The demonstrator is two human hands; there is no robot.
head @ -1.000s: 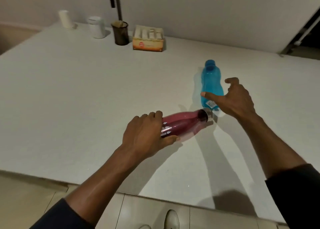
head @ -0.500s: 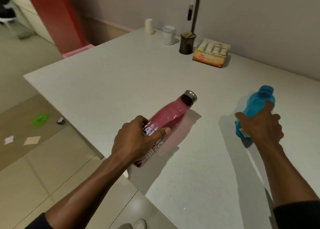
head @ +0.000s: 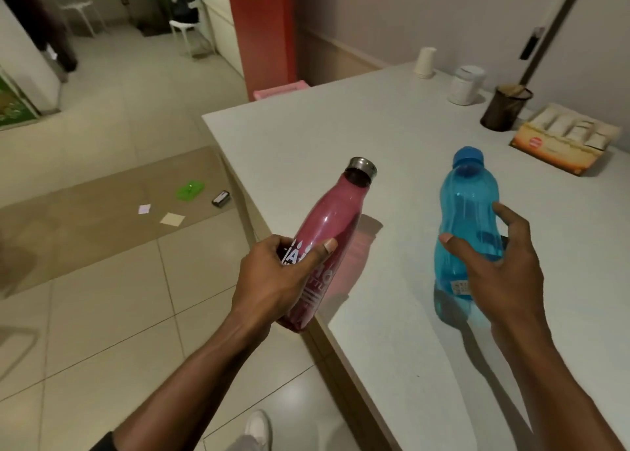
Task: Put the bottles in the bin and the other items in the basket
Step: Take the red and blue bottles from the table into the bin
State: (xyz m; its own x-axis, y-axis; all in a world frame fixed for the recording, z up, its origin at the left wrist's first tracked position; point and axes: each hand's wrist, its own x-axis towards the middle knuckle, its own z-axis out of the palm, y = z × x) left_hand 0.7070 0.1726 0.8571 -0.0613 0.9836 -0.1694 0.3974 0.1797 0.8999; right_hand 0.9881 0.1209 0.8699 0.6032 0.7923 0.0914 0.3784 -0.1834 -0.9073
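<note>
My left hand [head: 272,280] grips the lower half of a pink metal bottle [head: 332,218] with white lettering and a steel rim, held tilted over the near left edge of the white table [head: 341,133]. My right hand [head: 501,266] holds a clear blue plastic bottle [head: 467,208] with a blue cap, lifted upright above the table. On the floor to the left lie a green lid [head: 190,191], a small dark item [head: 221,199] and two paper slips [head: 172,218]. No bin or basket is in sight.
At the table's far side stand a paper cup stack [head: 425,62], a white jar [head: 465,85], a dark mesh holder [head: 506,107] and an orange sachet box [head: 562,140]. A red pillar [head: 259,31] and a pink edge [head: 279,90] stand beyond the corner. A person's legs [head: 51,34] and a white stool [head: 185,38] are far left.
Both bottles have come up off the table, the right hand having closed round the blue one. My view has swung left, bringing the floor and the room beyond into sight.
</note>
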